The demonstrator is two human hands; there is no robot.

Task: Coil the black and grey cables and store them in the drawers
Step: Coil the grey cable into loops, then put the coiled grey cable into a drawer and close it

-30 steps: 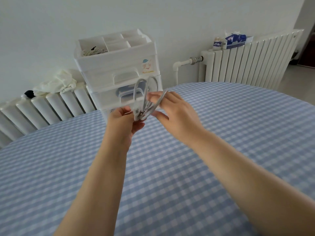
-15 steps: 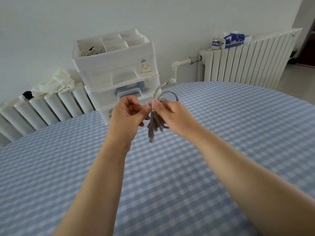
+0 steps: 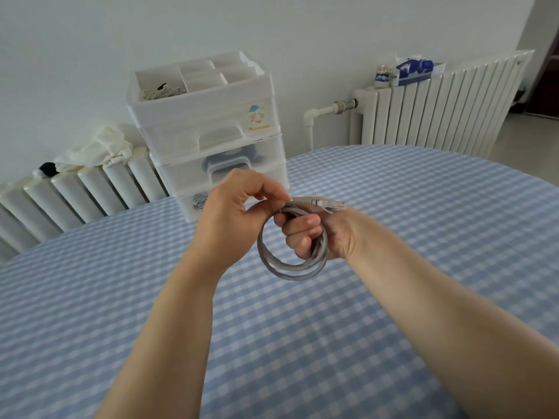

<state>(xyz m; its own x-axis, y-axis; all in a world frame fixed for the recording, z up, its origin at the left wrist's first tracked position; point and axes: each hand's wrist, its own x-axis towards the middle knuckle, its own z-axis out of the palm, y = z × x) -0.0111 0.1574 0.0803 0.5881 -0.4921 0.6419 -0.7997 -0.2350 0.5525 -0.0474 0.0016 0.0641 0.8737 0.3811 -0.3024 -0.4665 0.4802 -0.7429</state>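
The grey cable [image 3: 292, 269] is wound into a round coil that hangs above the table. My right hand [image 3: 317, 234] grips the coil through its middle, fingers curled round the strands. The cable's clear plug end [image 3: 331, 204] sticks out to the right above that hand. My left hand [image 3: 233, 213] pinches the cable at the top of the coil. The white plastic drawer unit [image 3: 208, 128] stands at the table's far edge, its drawers shut, with a dark object showing through the middle drawer [image 3: 223, 167]. No black cable lies loose in view.
The table carries a blue-and-white checked cloth [image 3: 302, 343]. The drawer unit's open top tray [image 3: 160, 92] holds some thin cords. White radiators [image 3: 438, 101] line the wall; the right one carries a tissue pack [image 3: 414, 68], the left one a white cloth [image 3: 96, 149].
The coil went from upright loops near the drawers to hanging below my hands, nearer to me. My right hand turned palm-up and now grips through the coil.
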